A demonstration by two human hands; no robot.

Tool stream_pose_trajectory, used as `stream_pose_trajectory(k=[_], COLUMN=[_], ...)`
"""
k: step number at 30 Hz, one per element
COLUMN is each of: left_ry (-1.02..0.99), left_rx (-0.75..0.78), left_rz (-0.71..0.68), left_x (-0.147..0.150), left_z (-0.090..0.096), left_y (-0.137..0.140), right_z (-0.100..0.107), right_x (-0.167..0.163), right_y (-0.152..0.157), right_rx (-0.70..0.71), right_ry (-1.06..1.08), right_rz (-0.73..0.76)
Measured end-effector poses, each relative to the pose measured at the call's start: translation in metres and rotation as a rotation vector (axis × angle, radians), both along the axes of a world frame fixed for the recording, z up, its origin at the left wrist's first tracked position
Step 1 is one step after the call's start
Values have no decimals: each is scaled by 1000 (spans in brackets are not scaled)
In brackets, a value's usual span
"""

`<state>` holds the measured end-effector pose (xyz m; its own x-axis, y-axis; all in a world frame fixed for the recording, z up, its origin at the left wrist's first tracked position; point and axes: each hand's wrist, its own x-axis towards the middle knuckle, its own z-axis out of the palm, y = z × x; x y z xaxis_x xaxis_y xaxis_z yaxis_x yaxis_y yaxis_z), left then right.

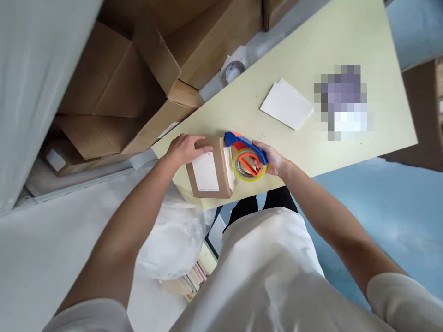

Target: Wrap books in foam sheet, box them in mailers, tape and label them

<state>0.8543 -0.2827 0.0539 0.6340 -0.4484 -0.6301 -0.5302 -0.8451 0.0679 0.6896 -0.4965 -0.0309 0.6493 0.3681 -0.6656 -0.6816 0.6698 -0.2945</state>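
A small brown cardboard box (223, 177) with a white label (206, 171) on its upper face sits at the near left edge of the table. My left hand (185, 150) grips its far left corner, fingers bent over the top. Wrapped round the handle of a blue and orange tape dispenser (246, 142) is my right hand (272, 159). The dispenser carries a yellow-rimmed roll of tape (238, 173). Its blue head is at the box's right side, by a white patch there; whether it touches the cardboard I cannot tell.
Large open cardboard boxes (114, 87) stand along the table's far left side. A loose tape roll (235, 72) lies beside them. On the pale table (349, 41) are white papers (287, 103) and a blurred-out purple item (343, 99). A white plastic bag (169, 240) hangs below the left edge.
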Motion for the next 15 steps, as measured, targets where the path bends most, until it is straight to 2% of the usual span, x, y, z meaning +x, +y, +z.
stream_pose_trajectory(k=[3, 6, 10, 12, 15], left_ry=[-166, -193, -126, -120, -130], left_rx=[-113, -184, -185, -179, -161], left_rz=[125, 68, 44, 66, 78], left_x=[-17, -38, -50, -50, -48], left_z=[0, 3, 8, 10, 10], left_y=[3, -4, -10, -10, -9], right_z=[3, 4, 12, 20, 32], right_x=[41, 60, 57, 51, 43], right_y=[-8, -14, -17, -17, -17], right_rx=[-19, -99, -398, -428, -448], right_ry=[-42, -58, -182, -272, -329], right_rz=[89, 122, -19, 25, 168])
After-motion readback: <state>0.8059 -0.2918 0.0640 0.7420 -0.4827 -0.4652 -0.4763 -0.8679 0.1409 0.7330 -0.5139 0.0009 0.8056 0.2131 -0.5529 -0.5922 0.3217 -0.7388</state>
